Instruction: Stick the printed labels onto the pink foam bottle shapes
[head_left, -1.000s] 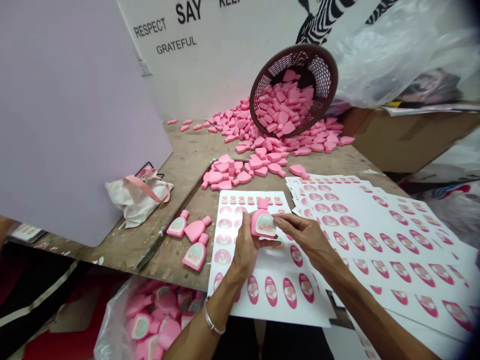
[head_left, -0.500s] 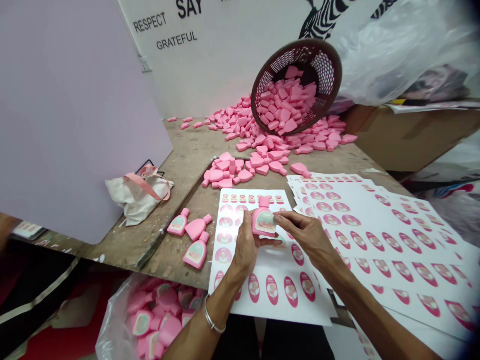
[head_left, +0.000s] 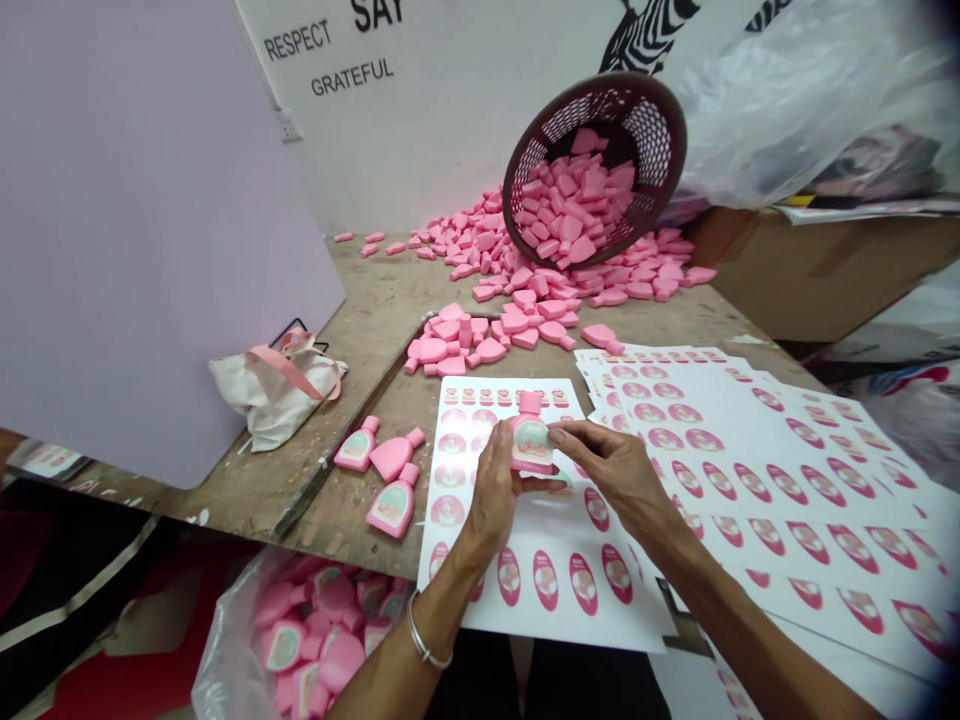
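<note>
Both my hands hold one small pink bottle-shaped piece (head_left: 529,437) upright above a white sticker sheet (head_left: 525,520). My left hand (head_left: 493,492) wraps its lower left side. The fingers of my right hand (head_left: 609,468) pinch its right edge and press on the oval label on its front. Three more pink pieces (head_left: 384,468) lie on the wooden table (head_left: 375,300) to the left, two of them with labels.
A tipped brown basket (head_left: 600,160) spills several pink pieces across the back of the table. More sticker sheets (head_left: 750,450) fan out on the right. A cloth bag (head_left: 274,385) lies at left. A plastic bag of labelled pieces (head_left: 307,630) hangs below the table edge.
My hands and the pink piece have barely shifted. The view has tilted slightly.
</note>
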